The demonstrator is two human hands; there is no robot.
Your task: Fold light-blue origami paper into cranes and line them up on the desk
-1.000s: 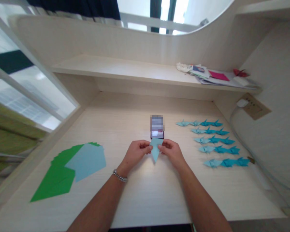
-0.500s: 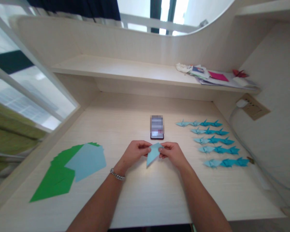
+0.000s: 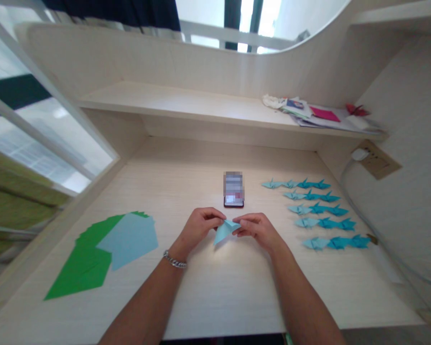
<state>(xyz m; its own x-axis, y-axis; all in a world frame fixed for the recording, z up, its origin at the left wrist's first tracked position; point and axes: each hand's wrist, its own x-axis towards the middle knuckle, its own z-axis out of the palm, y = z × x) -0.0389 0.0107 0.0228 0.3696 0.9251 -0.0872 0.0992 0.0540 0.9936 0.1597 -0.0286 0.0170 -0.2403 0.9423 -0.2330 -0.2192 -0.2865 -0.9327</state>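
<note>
Between my hands, just above the desk, is a partly folded piece of light blue origami paper (image 3: 224,232). My left hand (image 3: 203,224) pinches its upper left edge between thumb and fingers. On the other side, my right hand (image 3: 255,229) grips the right corner, its fingertips pressed together on the paper. One flap at the top is raised, and a long point hangs toward the lower left. Beyond my hands lies a phone (image 3: 233,190) with its screen lit and partly blurred. A chain bracelet (image 3: 174,260) circles my left wrist.
Fanned green paper sheets (image 3: 82,263) and light blue sheets (image 3: 132,239) lie on the desk at left. Several rows of blue folded paper cranes (image 3: 318,209) line the right. Papers (image 3: 323,113) rest on the shelf (image 3: 187,103); a cable (image 3: 359,203) runs along the right wall.
The paper has turned and its top flap has lifted open, where before it was a flat kite shape. My right hand has shifted slightly right and its fingers have changed position.
</note>
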